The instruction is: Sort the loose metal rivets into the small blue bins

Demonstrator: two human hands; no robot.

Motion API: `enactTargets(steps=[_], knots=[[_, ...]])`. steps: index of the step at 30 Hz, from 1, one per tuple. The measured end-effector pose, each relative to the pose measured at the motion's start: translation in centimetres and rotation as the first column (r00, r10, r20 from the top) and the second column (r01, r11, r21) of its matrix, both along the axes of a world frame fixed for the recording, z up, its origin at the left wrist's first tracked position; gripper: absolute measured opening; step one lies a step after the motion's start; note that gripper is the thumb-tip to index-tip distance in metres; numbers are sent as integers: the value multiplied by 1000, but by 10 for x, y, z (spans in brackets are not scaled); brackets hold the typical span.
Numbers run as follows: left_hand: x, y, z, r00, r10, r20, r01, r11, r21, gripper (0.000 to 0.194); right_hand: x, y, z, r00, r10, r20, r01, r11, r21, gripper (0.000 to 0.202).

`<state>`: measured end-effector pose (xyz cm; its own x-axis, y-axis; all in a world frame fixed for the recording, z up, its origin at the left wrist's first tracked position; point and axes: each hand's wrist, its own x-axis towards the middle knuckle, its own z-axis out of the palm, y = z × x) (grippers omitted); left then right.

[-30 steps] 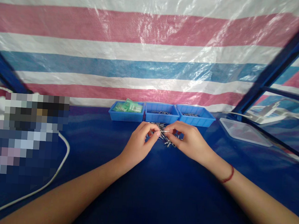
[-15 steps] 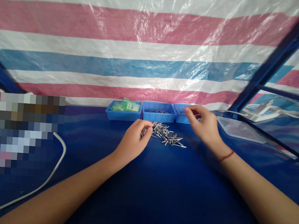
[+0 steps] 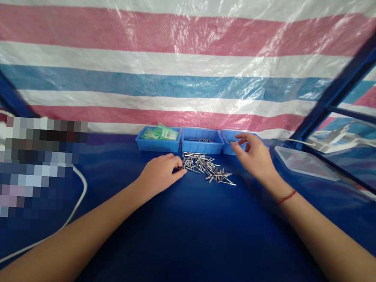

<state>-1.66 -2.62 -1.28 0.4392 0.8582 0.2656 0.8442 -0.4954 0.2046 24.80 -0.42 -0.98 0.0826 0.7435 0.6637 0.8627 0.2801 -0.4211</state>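
Observation:
A loose pile of thin silver pop rivets (image 3: 202,162) lies on the blue table. My left hand (image 3: 161,172) rests at the pile's left edge, fingers curled, with a small gap between thumb and forefinger; no rivet shows in it. Over the front of the right blue bin (image 3: 226,148) hovers my right hand (image 3: 254,155), its thumb and fingers apart with nothing visible between them. That bin's contents are mostly hidden by the hand. The middle blue bin (image 3: 202,147) holds some rivets, and the left blue bin (image 3: 158,146) holds green-tinted packets (image 3: 162,133).
A translucent plastic lid (image 3: 305,163) lies right of the bins, near a white power strip (image 3: 332,140). Along the left runs a white cable (image 3: 81,193). Blue frame posts (image 3: 331,93) flank the table (image 3: 200,236), and a striped sheet (image 3: 147,84) hangs behind.
My left hand has drawn back left and down, uncovering more of the pile's left end. My right hand stays over the right bin, its thumb and fingers slightly shifted.

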Motion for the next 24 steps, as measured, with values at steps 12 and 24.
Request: enactTargets(steps=[12,24], knots=[[7,-2,-3,988,26,-154,-6,991,130,26,-50,-35,-5,918,394,35,-386,911,-148,16],[21,-20,-6,898,-192,396,145,979,147,11,-53,-38,-6,759,639,-123,-651,736,-186,22]])
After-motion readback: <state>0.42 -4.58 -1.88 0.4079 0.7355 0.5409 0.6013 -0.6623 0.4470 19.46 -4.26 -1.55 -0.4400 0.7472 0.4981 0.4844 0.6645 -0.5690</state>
